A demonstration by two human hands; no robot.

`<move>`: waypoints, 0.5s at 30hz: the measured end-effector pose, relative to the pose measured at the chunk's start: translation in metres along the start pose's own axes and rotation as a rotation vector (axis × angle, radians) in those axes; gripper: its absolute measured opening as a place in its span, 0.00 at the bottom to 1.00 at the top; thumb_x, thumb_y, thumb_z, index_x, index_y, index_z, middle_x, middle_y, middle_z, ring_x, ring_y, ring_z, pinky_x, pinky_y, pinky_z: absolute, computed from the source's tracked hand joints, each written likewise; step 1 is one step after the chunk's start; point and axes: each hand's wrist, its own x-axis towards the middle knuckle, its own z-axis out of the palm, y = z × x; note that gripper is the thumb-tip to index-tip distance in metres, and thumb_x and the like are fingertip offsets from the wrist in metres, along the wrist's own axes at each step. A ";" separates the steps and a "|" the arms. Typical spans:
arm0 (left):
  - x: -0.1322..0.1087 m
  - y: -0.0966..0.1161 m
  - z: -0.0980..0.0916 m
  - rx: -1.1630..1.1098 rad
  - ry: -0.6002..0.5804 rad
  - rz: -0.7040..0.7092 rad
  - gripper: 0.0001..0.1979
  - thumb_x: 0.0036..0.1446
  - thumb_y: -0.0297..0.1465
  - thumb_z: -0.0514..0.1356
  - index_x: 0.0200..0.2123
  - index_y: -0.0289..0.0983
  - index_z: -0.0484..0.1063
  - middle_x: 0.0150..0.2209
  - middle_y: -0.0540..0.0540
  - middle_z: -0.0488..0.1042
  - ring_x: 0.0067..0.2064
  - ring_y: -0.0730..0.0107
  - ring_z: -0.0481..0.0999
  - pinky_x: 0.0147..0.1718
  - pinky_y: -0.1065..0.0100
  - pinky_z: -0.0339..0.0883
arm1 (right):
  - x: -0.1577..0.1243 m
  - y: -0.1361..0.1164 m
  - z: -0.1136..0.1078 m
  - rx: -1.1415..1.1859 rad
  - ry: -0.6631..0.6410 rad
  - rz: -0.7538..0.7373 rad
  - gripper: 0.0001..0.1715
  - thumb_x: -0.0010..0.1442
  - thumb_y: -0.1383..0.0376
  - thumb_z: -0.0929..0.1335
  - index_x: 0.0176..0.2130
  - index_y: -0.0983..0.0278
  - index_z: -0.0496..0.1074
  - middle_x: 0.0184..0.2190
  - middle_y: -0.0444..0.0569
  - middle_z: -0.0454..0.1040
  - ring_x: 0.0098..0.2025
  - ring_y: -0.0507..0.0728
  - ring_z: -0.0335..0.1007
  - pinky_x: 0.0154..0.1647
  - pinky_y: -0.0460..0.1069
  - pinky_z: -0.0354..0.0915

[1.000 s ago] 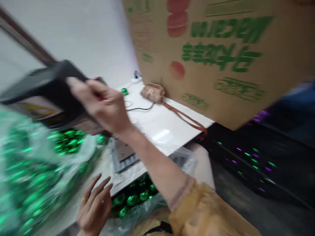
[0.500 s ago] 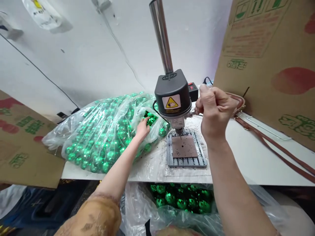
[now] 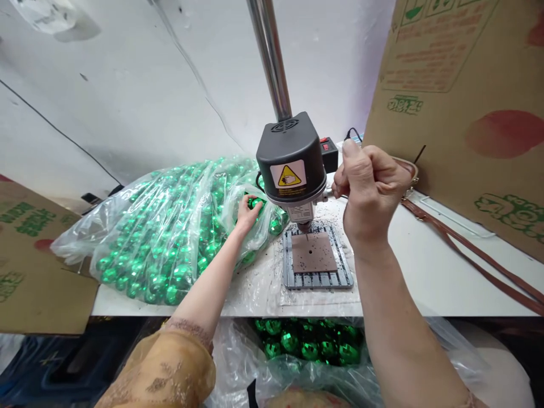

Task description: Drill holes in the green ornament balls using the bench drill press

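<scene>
A large clear bag (image 3: 170,226) of shiny green faceted balls lies on the left of the white table. At its opening, my left hand (image 3: 247,215) has its fingers around a green ball (image 3: 255,202). My right hand (image 3: 369,181) is a closed fist beside the black drill press (image 3: 291,158); what its fingers wrap round is hidden. Under the drill bit, a brown square board (image 3: 312,259) with a dark hole lies on the grey slotted base (image 3: 317,280), with dark crumbs scattered over both.
Below the table edge, another plastic bag (image 3: 238,362) holds more green balls (image 3: 308,343). Cardboard boxes stand at the right (image 3: 459,113) and left (image 3: 38,266). A brown strap (image 3: 471,249) lies on the right of the table. A steel column (image 3: 272,62) rises behind the drill.
The view has shifted slightly to the right. My left hand's fingers have closed around a ball at the bag's opening. My right hand stays beside the drill press, still closed.
</scene>
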 end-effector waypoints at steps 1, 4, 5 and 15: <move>-0.003 0.002 0.000 -0.015 -0.003 -0.020 0.15 0.58 0.32 0.62 0.48 0.36 0.72 0.36 0.46 0.74 0.35 0.70 0.71 0.37 0.68 0.69 | 0.000 0.000 0.000 0.002 0.006 -0.003 0.28 0.64 0.57 0.67 0.18 0.62 0.55 0.15 0.37 0.55 0.18 0.44 0.49 0.20 0.48 0.50; -0.021 0.010 -0.002 -0.105 -0.022 -0.002 0.16 0.62 0.34 0.59 0.52 0.38 0.69 0.41 0.45 0.75 0.38 0.69 0.73 0.35 0.70 0.69 | -0.001 -0.001 0.000 -0.002 0.010 -0.011 0.30 0.64 0.53 0.67 0.18 0.62 0.56 0.15 0.38 0.55 0.18 0.44 0.50 0.20 0.48 0.50; -0.032 0.014 -0.004 -0.151 -0.017 0.037 0.17 0.62 0.35 0.60 0.53 0.39 0.69 0.44 0.44 0.74 0.40 0.69 0.74 0.37 0.69 0.70 | -0.001 -0.002 0.000 -0.004 0.006 -0.011 0.30 0.63 0.52 0.67 0.18 0.62 0.56 0.15 0.38 0.55 0.18 0.44 0.50 0.20 0.48 0.50; -0.164 0.025 0.002 -0.632 -0.330 -0.239 0.25 0.54 0.43 0.68 0.52 0.40 0.68 0.38 0.47 0.73 0.32 0.73 0.73 0.28 0.73 0.67 | -0.001 -0.003 -0.001 -0.053 0.008 -0.014 0.27 0.63 0.55 0.69 0.19 0.60 0.56 0.16 0.40 0.56 0.18 0.46 0.52 0.21 0.50 0.51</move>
